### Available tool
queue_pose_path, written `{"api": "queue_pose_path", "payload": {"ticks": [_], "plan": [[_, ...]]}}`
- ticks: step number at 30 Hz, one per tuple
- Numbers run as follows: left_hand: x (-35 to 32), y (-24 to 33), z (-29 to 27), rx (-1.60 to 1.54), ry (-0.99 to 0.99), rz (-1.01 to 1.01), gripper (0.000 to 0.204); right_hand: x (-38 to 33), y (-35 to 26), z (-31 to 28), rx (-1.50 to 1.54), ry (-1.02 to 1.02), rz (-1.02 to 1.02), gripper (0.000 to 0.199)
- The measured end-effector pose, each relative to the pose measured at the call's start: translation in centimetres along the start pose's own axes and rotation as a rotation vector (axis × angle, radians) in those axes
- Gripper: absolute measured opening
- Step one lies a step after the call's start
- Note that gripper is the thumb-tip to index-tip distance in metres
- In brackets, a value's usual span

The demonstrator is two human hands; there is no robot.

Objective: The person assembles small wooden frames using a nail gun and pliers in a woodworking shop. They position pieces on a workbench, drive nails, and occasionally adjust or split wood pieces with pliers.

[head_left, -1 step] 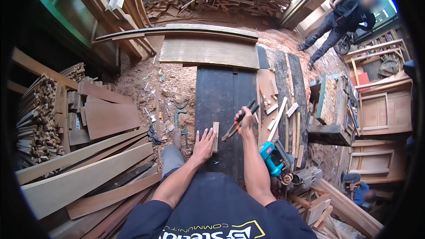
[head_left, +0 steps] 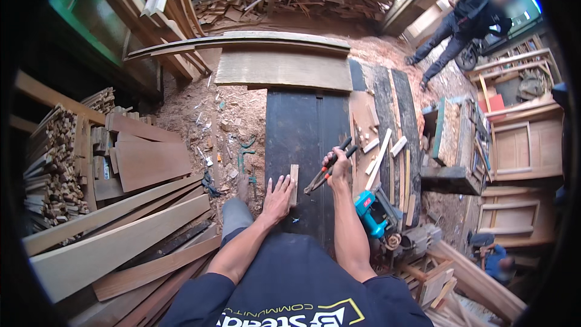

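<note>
My left hand [head_left: 279, 198] lies with its fingers stretched out on the dark bench top [head_left: 295, 122]. Its fingertips rest against the left side of a short, narrow wooden strip [head_left: 294, 185], which points away from me. In my right hand [head_left: 339, 168] is a pair of pincers [head_left: 318, 184] with dark handles and orange bands. Their metal head slants down toward the bench, to the right of the strip and apart from it. Part of the handles is hidden by my closed fingers.
A teal power tool [head_left: 371, 214] sits beside my right forearm. Loose strips [head_left: 380, 160] lie on the right boards. A wide plank [head_left: 283, 71] crosses the bench's far end. Stacked boards [head_left: 121, 236] fill the left. One person [head_left: 460, 27] stands far right; another [head_left: 495, 260] is lower right.
</note>
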State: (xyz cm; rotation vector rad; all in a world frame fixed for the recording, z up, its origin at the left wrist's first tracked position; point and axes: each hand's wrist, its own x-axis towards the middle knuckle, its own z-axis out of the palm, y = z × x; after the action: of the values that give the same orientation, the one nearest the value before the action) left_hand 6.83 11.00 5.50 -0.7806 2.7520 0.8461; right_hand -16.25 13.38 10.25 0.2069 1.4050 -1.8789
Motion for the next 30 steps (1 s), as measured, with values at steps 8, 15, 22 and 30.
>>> {"api": "queue_pose_path", "payload": {"ticks": [8, 15, 22, 30], "plan": [[-0.9, 0.7, 0.8, 0.020, 0.110, 0.175, 0.062, -12.6, 0.5, -8.3, -0.420, 0.076, -0.391, 0.085], [-0.9, 0.9, 0.3, -0.024, 0.046, 0.185, 0.052, -16.9, 2.8, -11.1, -0.199, 0.057, -0.544, 0.078], [1.7, 2.8, -0.6, -0.138, 0.256, 0.024, 0.034, -17.4, 3.0, -10.8, -0.230, 0.131, -0.648, 0.070], [3.2, 3.1, 0.5, 0.050, 0.310, 0.091, 0.024, -22.7, 1.0, -14.4, -0.708, 0.163, -0.637, 0.036]]}}
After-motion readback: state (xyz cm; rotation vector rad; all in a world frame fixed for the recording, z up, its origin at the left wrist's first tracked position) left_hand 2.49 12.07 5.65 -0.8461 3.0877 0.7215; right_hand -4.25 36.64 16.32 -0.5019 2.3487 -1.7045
